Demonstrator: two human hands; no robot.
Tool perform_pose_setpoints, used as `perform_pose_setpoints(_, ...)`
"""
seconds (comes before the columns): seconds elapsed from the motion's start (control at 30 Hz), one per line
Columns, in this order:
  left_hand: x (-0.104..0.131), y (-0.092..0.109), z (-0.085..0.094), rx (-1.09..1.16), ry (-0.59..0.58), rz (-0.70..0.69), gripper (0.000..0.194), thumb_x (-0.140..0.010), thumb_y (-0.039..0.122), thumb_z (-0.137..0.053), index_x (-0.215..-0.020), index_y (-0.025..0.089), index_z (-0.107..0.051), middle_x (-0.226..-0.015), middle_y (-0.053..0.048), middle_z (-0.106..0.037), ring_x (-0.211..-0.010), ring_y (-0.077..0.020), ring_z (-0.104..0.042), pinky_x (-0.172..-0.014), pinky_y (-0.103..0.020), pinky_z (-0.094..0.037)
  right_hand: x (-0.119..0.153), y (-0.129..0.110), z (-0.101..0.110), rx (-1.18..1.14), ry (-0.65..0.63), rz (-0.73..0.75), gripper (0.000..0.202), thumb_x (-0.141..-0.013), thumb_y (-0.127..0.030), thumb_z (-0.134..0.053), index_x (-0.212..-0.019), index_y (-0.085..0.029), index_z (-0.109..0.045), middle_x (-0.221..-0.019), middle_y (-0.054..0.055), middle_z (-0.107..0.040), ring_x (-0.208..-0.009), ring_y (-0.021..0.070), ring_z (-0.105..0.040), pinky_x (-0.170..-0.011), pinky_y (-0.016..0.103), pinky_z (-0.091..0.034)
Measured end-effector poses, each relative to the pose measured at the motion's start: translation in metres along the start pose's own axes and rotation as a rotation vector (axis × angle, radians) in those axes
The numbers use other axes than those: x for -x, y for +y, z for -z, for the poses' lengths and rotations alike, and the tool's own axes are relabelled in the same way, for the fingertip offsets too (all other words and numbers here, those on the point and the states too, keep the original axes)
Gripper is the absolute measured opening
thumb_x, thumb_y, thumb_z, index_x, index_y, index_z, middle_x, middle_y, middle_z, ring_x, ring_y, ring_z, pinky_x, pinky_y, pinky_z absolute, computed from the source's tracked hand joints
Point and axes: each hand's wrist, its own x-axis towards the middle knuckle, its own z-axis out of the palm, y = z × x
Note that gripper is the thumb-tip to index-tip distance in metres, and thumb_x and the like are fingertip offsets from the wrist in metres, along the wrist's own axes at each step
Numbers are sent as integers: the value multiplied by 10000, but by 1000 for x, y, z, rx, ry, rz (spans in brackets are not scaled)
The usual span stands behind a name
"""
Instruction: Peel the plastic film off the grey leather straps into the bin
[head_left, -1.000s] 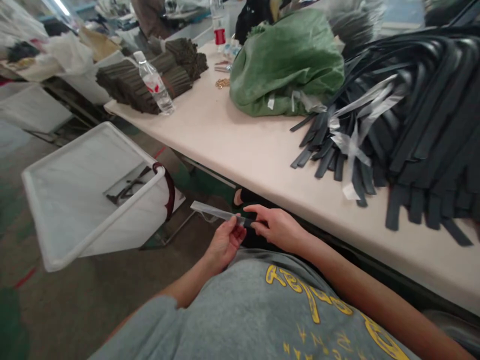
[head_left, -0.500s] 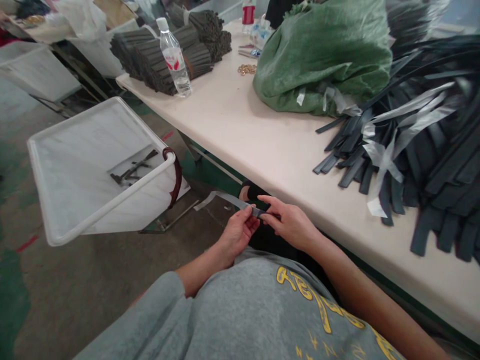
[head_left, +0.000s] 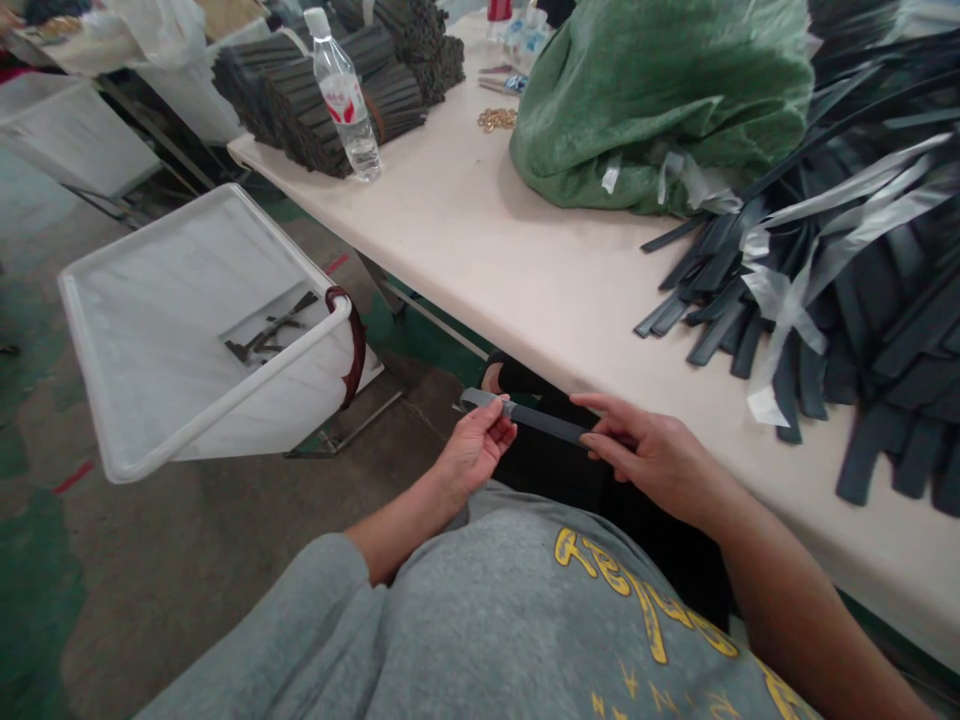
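Observation:
A dark flat strap [head_left: 547,422] stretches between my two hands above my lap, just off the table's front edge. My left hand [head_left: 480,445] pinches it near its left end, where a pale translucent piece of tape [head_left: 474,398] sticks out past the thumb. Thumb and fingers of my right hand [head_left: 637,445] grip the strap farther to the right, with the index finger stretched out above it. Many similar dark straps [head_left: 787,340] lie in a heap on the right, some bound with whitish tape [head_left: 784,310].
On the pale table [head_left: 465,240] stand a green sack [head_left: 660,110], a water bottle [head_left: 346,100], bundles of dark strips [head_left: 277,95] and a small pile of gold-coloured rings [head_left: 496,120]. Left of the table is a white bin [head_left: 187,300] with a few dark pieces inside.
My right hand has moved right along the strap, so a longer stretch shows between my hands. The pale tape beyond my left hand now reaches out less far.

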Motion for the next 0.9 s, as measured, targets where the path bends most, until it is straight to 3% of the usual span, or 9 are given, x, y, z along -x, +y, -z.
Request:
perform_pose_setpoints(0.13,6,-12,-7,-61,-115,121,47,-839,113,-684,-860,119,-726,-720,-24,-710,-616,-92,-656,-674,-227,-557,-2,-3,-7,113,47,9,414,-889,-258,-548,-1301,-237,-578,-782,13,-721,-586,161,-629,-568,274,-465)
perform_pose_setpoints(0.23,6,-15,-9,-51,-107,114,25,-831,114,-695,-836,120,-719,-718,-21,-710,-605,-88,-652,-666,-218,-558,1,-6,-10,172,62,53,441,-868,-241,-599,-1308,-242,-573,-914,38,-740,-737,199,-680,-669,307,-504)
perform_pose_setpoints(0.33,1,-6,-5,0,-13,91,35,-848,121,-681,-842,128,-715,-643,7,-677,-539,-68,-619,-646,-216,-563,22,-5,8,136,44,211,391,-848,-252,-663,-1235,-274,-613,-1042,44,-725,-895,211,-690,-756,308,-536)
perform_pose_setpoints(0.47,-1,2,-4,4,8,158,90,-888,120,-629,-870,120,-717,-621,5,-668,-516,-71,-614,-618,-221,-570,44,-8,28,67,95,474,261,-890,-153,-583,-1125,-243,-652,-987,50,-706,-823,159,-687,-686,249,-550)
perform_pose_setpoints(0.6,5,-3,-8,-40,-35,227,132,-913,121,-591,-859,115,-712,-612,3,-666,-523,-80,-624,-605,-221,-567,29,-8,9,64,202,570,298,-884,-42,-501,-1035,-223,-684,-909,45,-690,-785,135,-675,-686,236,-557)
perform_pose_setpoints(0.73,14,-9,-8,-121,-134,274,124,-910,132,-582,-891,115,-704,-706,-27,-712,-618,-113,-673,-632,-232,-571,2,1,-23,146,302,646,204,-901,-97,-538,-953,-206,-702,-1078,100,-693,-985,201,-661,-799,329,-573)
perform_pose_setpoints(0.83,15,-8,-5,-55,-205,323,195,-933,172,-508,-911,107,-691,-764,-53,-726,-679,-142,-691,-702,-278,-583,-2,4,-31,124,277,694,200,-926,-103,-505,-975,-203,-672,-1065,78,-726,-1017,202,-669,-947,401,-532)
perform_pose_setpoints(0.9,7,-2,-2,21,-225,350,288,-956,245,-453,-1008,69,-676,-850,-103,-736,-757,-179,-708,-753,-320,-585,7,3,-23,62,218,647,166,-952,-152,-507,-998,-204,-658,-952,48,-742,-912,177,-692,-924,370,-536)
